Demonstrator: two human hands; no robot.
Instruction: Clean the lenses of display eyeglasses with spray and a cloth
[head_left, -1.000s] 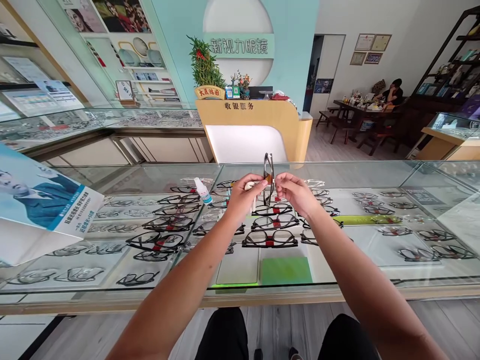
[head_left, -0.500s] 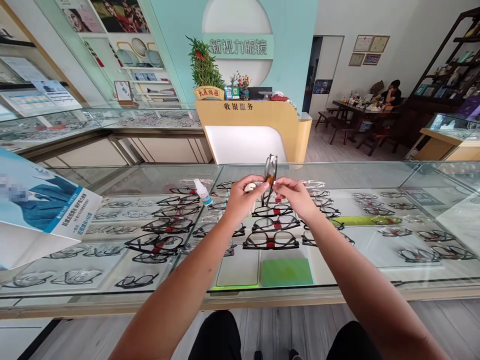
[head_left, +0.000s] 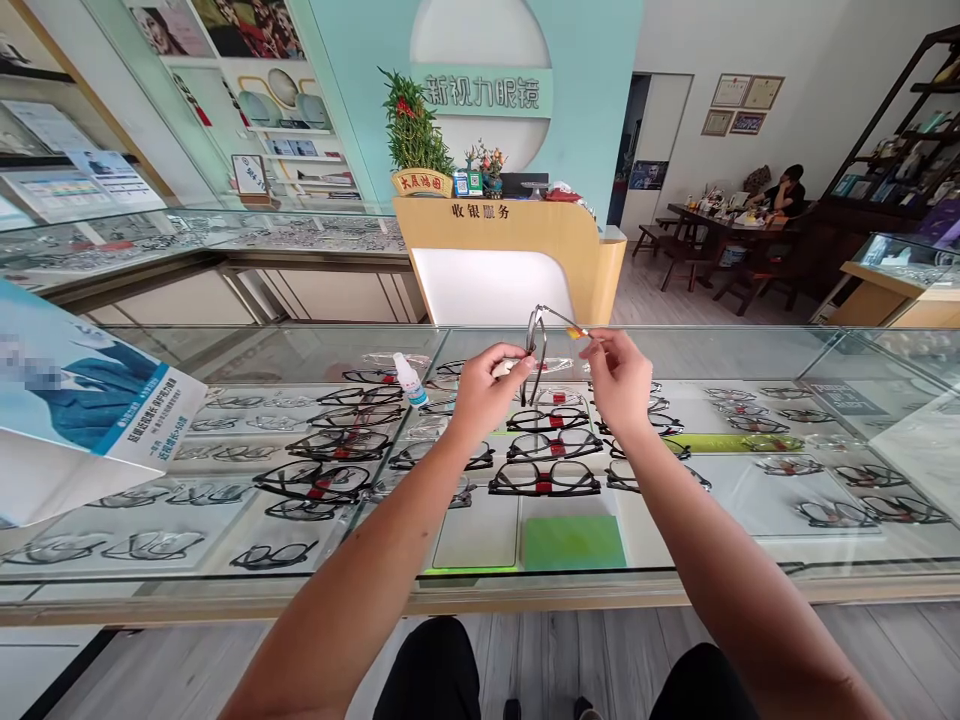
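A pair of dark-framed eyeglasses (head_left: 541, 352) is held on edge above the glass counter. My left hand (head_left: 491, 388) is closed on the front of the frame, with a small whitish item (head_left: 504, 369), too small to name, between its fingers. My right hand (head_left: 619, 375) pinches the end of one temple arm, which is swung out to the right and carries a small orange-yellow tag (head_left: 574, 333). To the left of my left hand, a small white spray bottle with a blue label (head_left: 410, 380) stands on the counter.
Rows of eyeglasses (head_left: 544, 478) lie inside the glass display counter (head_left: 465, 585). A blue-and-white printed box or sign (head_left: 90, 390) stands at the left. Beyond are a wooden cashier desk (head_left: 502, 225) and a seated person (head_left: 787, 190) at a dark table.
My right hand has moved right and slightly up, swinging one temple arm of the eyeglasses open. My left hand keeps its hold on the frame front.
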